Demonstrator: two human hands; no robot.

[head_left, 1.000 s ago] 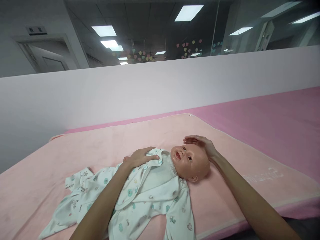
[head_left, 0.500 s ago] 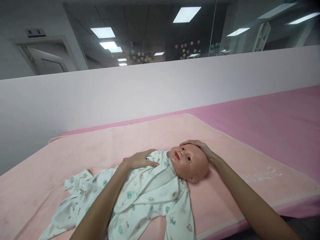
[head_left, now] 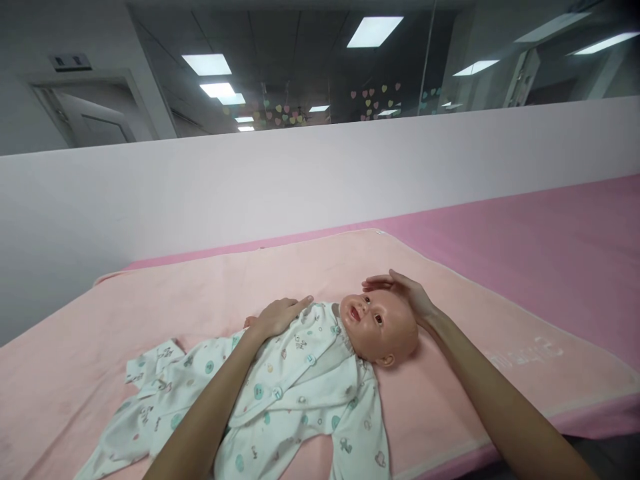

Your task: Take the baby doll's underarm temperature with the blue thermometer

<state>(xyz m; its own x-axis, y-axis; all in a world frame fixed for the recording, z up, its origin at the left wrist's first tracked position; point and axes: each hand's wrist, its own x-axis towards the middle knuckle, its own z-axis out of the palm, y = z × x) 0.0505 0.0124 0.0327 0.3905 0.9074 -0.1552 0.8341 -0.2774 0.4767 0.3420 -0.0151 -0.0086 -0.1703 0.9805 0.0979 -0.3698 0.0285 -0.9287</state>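
Note:
A baby doll [head_left: 379,328] lies on its back on a peach blanket [head_left: 165,300], its head toward the right. It wears a white printed top [head_left: 300,373] with buttons down the front, and patterned white trousers [head_left: 150,400] stretch to the left. My left hand [head_left: 280,317] rests on the far side of the doll's chest, fingers extended over the cloth. At the top of the doll's head, my right hand [head_left: 400,290] curves with its fingers apart and raised, the palm side close to the scalp. Whether the palm touches the head I cannot tell.
Beneath the blanket is a pink mat [head_left: 540,247] that runs off to the right. A low white wall [head_left: 300,180] stands behind, with a window [head_left: 310,67] above it. The mat's front edge drops off at the lower right.
My right hand's fingers have lifted from the doll's head. My left hand has drawn slightly toward the far side of the chest, uncovering a button. The doll has hardly moved.

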